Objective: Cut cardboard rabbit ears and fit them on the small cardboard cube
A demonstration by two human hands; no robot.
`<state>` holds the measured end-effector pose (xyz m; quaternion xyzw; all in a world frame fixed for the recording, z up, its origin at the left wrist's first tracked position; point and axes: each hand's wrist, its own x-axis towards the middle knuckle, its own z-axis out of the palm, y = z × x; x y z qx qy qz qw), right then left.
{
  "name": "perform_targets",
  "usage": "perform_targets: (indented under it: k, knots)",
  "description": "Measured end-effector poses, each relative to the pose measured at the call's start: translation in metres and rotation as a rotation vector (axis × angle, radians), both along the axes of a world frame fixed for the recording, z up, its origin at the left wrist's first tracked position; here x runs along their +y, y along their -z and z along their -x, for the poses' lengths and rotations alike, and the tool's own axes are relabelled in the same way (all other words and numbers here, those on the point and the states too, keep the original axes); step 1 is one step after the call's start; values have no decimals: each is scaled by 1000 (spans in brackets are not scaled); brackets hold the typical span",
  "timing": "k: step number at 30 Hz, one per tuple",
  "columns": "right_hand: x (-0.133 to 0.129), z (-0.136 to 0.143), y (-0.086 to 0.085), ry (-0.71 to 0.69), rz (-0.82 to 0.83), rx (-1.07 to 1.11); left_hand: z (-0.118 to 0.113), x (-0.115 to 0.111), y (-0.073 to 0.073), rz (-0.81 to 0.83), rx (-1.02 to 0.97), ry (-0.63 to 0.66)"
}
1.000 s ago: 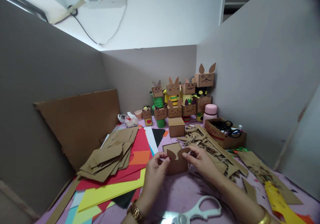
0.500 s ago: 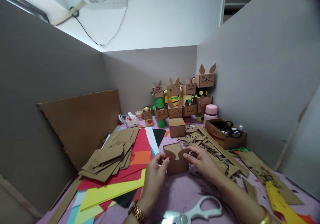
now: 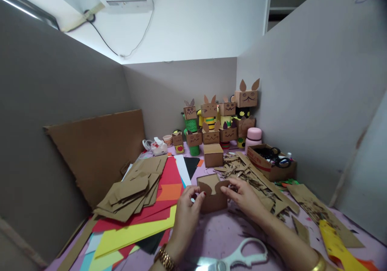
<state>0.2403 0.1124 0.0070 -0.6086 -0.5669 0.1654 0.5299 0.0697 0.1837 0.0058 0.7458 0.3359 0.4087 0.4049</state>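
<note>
A small open cardboard box sits on the purple tabletop between my hands. My left hand pinches a rounded cardboard piece at the box's left front edge. On the other side, my right hand holds a similar rounded piece against the right front edge. The two pieces stand apart from each other, with the box's inside showing between them. White-handled scissors lie in front of the box, near my wrists.
Cardboard sheets and coloured paper lie to the left. Cardboard scraps and a tool box are on the right. Behind stand a closed cardboard box, cardboard animal figures and a pink bottle.
The view has shifted very slightly. Both hands keep their hold on the rounded pieces at the box, with hardly any movement.
</note>
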Motion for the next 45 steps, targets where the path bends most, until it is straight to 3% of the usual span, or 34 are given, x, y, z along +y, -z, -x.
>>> perform_targets:
  k: [18,45]
  knots:
    - [3,-1,2,10,14,45,-4,1,3,124,-105,-6]
    - [2,1,1,-14,18,56,-6,2,9,-23,-88,-27]
